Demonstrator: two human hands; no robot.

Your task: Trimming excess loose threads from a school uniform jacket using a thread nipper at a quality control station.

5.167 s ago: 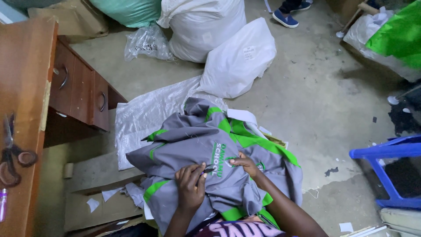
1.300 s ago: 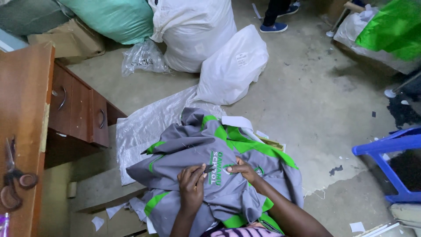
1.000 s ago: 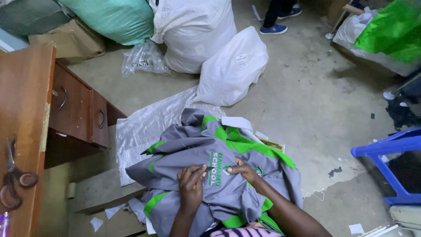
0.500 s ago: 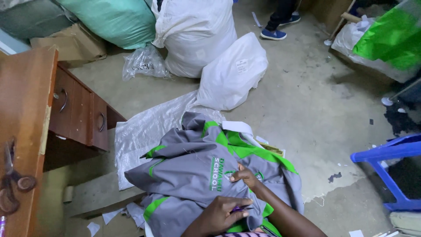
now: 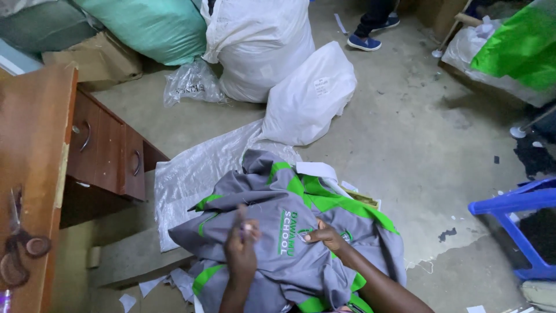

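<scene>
A grey garment (image 5: 289,249) with bright green stripes and printed white-and-green lettering lies bunched on my lap and on the floor. My left hand (image 5: 242,249) is raised over its left half, fingertips pinched together on something too small to tell. My right hand (image 5: 325,236) rests on the fabric just right of the lettering and pinches the cloth there.
A wooden desk (image 5: 40,168) with drawers stands at left, scissors (image 5: 20,249) on its top. A woven plastic sheet (image 5: 197,174) lies under the garment. White sacks (image 5: 272,64) and a green sack (image 5: 145,26) sit beyond. A blue plastic stool (image 5: 521,226) is at right. Another person's shoe (image 5: 364,42) is far back.
My left hand drew back toward me off the fabric, then came forward and lifted with fingertips pinched. My right hand stayed on the garment by the lettering.
</scene>
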